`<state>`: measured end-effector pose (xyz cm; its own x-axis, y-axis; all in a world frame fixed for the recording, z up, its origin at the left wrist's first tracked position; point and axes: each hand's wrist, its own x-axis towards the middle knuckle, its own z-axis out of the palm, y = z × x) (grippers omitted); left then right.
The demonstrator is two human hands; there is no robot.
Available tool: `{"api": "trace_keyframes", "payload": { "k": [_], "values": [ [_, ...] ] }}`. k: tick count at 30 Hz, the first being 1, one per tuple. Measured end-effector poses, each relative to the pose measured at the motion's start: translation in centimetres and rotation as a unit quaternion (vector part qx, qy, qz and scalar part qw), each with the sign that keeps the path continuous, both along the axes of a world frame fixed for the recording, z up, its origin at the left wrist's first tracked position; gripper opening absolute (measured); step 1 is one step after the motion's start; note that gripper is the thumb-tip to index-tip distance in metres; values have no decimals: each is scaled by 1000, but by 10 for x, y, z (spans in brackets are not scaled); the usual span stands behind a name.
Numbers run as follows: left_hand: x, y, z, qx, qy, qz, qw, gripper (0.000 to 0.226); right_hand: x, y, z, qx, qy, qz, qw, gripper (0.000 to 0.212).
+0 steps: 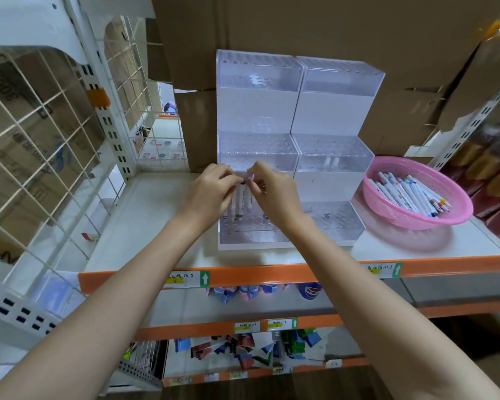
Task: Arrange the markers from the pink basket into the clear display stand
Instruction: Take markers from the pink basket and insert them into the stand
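The left hand (211, 193) and right hand (273, 192) pinch a few markers (239, 197) over the lowest tier of the stand (260, 111), mid-insertion; each likely needs guiding upright into a free hole, more waiting in the basket (401, 219) right of it.

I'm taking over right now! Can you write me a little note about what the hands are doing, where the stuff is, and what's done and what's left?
Left hand and right hand: both pinch the tops of a few purple markers at the left stand's front tier.
Basket, beside the right stand: many loose markers inside.
Done: very little; most holes look unfilled.
Left: seat these, then move over the rest.
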<state>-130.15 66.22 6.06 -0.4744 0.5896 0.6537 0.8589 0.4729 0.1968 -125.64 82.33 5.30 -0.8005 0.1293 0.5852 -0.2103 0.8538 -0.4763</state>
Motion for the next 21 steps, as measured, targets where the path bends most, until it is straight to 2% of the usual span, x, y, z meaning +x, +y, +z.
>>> {"api": "trace_keyframes", "payload": {
  "k": [11,15,18,21],
  "values": [
    [2,1,2,-17,11,15,1000,19,0,3,-3,-11,-19,8,1000,13],
    [2,1,0,-17,10,18,1000,30,3,5,-8,-19,-24,15,999,11],
    [3,2,0,-16,1,25,1000,20,2,4,-8,-19,-34,14,999,11],
    [3,2,0,-22,-11,28,999,22,0,5,-5,7,-52,7,999,9]
  ]
}}
